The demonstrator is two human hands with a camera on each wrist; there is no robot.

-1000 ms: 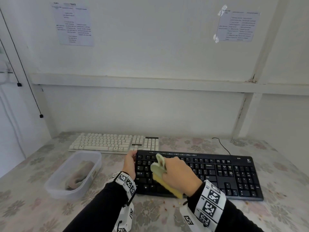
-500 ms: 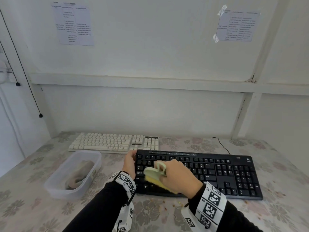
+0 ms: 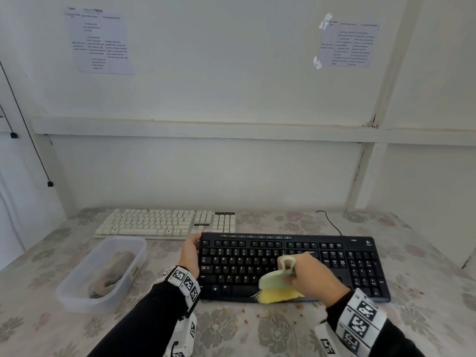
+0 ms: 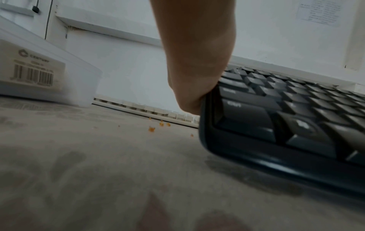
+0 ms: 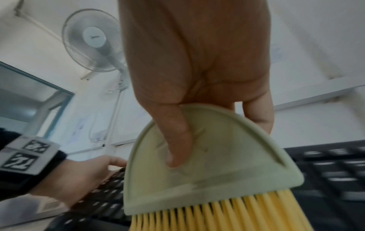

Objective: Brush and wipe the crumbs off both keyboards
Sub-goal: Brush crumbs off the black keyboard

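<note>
Brush: the small hand brush (image 3: pixel 277 284) sits low and centre-right in the head view, its pale green plastic back in the right hand (image 3: pixel 313 275) and its yellow bristles splayed over the front edge of the black keyboard (image 3: pixel 291 264)
Right-hand fingers: curled round the brush, thumb (image 5: pixel 175 140) pressed flat on the green back, another finger behind it
Brush handling: judged light, with a stiff back and soft, springy bristles; best held by the back and loop, as here, never by the bristles
Left hand: the left hand (image 3: pixel 189 256) lies against the left end of the black keyboard, just left of centre; the fingers look relaxed along the edge, bracing rather than wrapping, though their tips are hidden in the left wrist view
Black keyboard handling: judged a light, rigid plastic slab that would slide on the cloth under brushing, hence the bracing hand; the keys are loose caps, so light strokes suit it
White keyboard: the white keyboard (image 3: pixel 167 222) lies behind and to the left, upper left of the bench (image 3: pixel 425 331), just beyond the black one
Crumbs: orange crumbs (image 3: pixel 257 315) lie scattered on the floral cloth just below the black keyboard's front edge
Container: a clear plastic container (image 3: pixel 134 244) at lower left holds a beige cloth (image 3: pixel 113 274), judged soft and limp, presumably for the wiping
</note>
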